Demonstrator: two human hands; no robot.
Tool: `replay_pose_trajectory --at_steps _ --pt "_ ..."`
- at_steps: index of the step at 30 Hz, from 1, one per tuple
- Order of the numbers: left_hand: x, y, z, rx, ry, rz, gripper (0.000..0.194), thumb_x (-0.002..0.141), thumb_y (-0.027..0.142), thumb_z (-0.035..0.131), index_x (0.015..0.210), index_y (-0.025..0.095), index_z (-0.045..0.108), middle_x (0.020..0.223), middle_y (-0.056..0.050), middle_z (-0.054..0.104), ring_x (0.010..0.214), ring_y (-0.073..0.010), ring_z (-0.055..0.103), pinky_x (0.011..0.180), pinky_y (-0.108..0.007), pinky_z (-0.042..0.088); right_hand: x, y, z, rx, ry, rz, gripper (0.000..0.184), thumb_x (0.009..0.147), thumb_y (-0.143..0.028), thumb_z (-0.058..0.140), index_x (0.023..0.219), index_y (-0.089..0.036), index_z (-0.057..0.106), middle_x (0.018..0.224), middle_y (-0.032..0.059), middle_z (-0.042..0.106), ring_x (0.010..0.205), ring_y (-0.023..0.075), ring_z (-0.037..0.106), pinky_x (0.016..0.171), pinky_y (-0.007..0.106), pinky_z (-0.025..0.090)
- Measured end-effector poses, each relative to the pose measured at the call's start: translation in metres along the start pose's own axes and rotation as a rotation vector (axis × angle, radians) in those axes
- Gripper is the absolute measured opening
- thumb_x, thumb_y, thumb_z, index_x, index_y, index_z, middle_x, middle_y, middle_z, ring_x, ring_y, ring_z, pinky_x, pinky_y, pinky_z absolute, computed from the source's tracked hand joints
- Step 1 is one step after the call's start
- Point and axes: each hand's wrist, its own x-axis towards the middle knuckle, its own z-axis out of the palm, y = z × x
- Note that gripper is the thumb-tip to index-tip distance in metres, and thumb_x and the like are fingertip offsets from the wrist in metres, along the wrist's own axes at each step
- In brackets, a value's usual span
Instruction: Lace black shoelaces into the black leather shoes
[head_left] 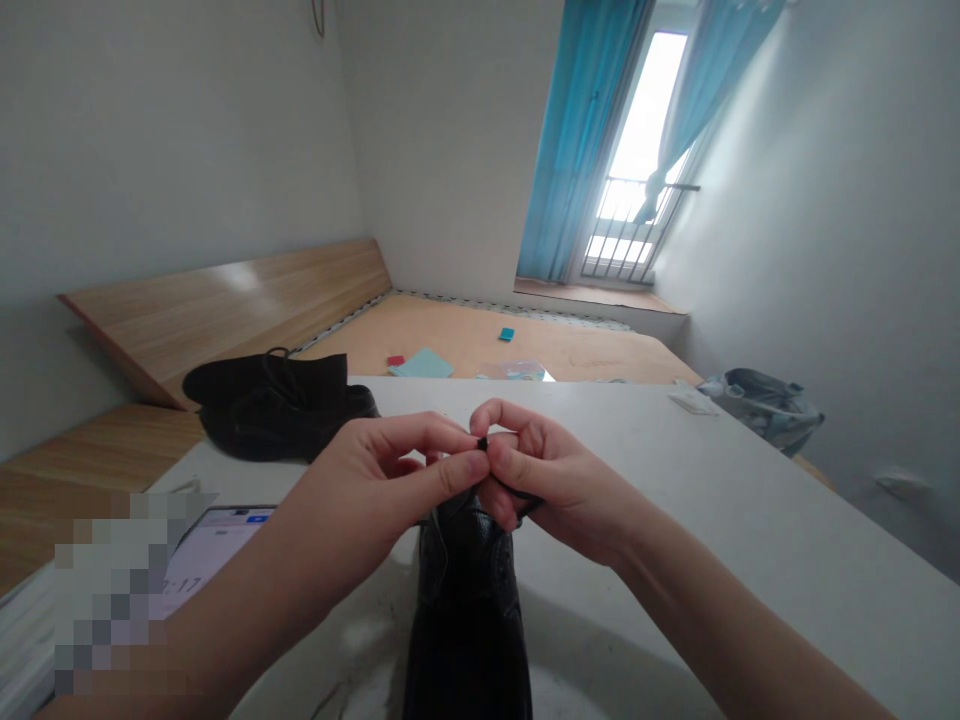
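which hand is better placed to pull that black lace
Probably the right. The right hand curls around the tip of the black lace, and the strand seems to run under its fingers toward the black leather shoe. The left hand meets the tip mainly with its thumb.

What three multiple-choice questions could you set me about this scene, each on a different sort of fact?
1. Where is the shoe?
A. on the table
B. on the floor
C. on the windowsill

2. What colour are the curtains?
A. red
B. blue
C. green

3. How do the left hand and right hand stand to the lace?
A. neither touches it
B. only the left hand touches it
C. both pinch it

Answers:
1. A, it sits on the white tabletop.
2. B, blue cloth hangs beside the bright window.
3. C, the black lace tip sits where both hands' fingertips meet.
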Motion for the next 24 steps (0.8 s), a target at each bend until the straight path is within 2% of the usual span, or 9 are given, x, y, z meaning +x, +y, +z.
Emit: replay_pose_trajectory --at_steps 5,9,12,16,19,24 --pt "0.0007 -0.0029 -0.0019 0.062 0.083 0.007 0.012 0.083 0.029 0.066 0.075 0.023 0.073 0.07 0.003 0.072 0.072 -0.0137 0.066 0.065 -0.022 0.053 -0.0001 0.001 0.0022 -0.027 0.036 -0.001 0.029 0.085 -0.044 0.069 0.087 -0.019 0.053 0.063 -0.0063 0.053 0.056 0.0068 0.045 0.056 0.02 0.032" --pt "0.0016 -0.0042 -0.002 0.178 0.165 0.074 0.012 0.08 0.029 0.066 0.072 0.023 0.073 0.078 0.004 0.071 0.073 -0.0124 0.062 0.058 -0.021 0.046 0.0005 0.0016 0.0039 0.007 0.004 0.017 0.036 0.087 -0.045 0.065 0.074 -0.017 0.048 0.059 -0.0069 0.045 0.051 0.0059 0.033 0.05 0.022 0.021" --pt "0.0027 -0.0051 -0.0024 0.236 0.198 0.08 0.013 0.079 0.031 0.067 0.072 0.022 0.073 0.083 0.002 0.07 0.075 -0.0137 0.061 0.059 -0.023 0.044 0.0008 0.0014 0.0036 0.021 -0.008 0.021 0.036 0.088 -0.045 0.065 0.073 -0.017 0.047 0.056 -0.008 0.041 0.049 0.0058 0.027 0.048 0.024 0.016" --pt "0.0034 -0.0051 -0.0027 0.341 0.256 0.099 0.015 0.077 0.035 0.068 0.075 0.022 0.075 0.087 0.001 0.069 0.077 -0.0157 0.061 0.064 -0.026 0.045 0.0013 0.0019 0.0024 0.01 -0.004 0.021 0.035 0.087 -0.044 0.066 0.074 -0.017 0.047 0.054 -0.0087 0.04 0.048 0.0058 0.027 0.048 0.024 0.016" --pt "0.0023 -0.0043 -0.0023 0.346 0.255 0.098 0.014 0.077 0.034 0.068 0.075 0.022 0.075 0.086 0.0 0.069 0.077 -0.0159 0.061 0.064 -0.026 0.046 0.0025 0.0028 0.0009 0.017 -0.01 0.017 0.035 0.086 -0.042 0.067 0.073 -0.017 0.047 0.054 -0.0088 0.04 0.048 0.0055 0.027 0.048 0.024 0.015" --pt "0.0015 -0.0044 -0.001 0.207 0.206 0.074 0.014 0.077 0.032 0.069 0.072 0.021 0.075 0.083 -0.002 0.071 0.075 -0.0162 0.062 0.064 -0.024 0.05 0.0034 0.0039 -0.0014 0.008 -0.02 0.006 0.036 0.087 -0.042 0.067 0.072 -0.018 0.045 0.054 -0.0087 0.041 0.048 0.0057 0.028 0.048 0.023 0.016"
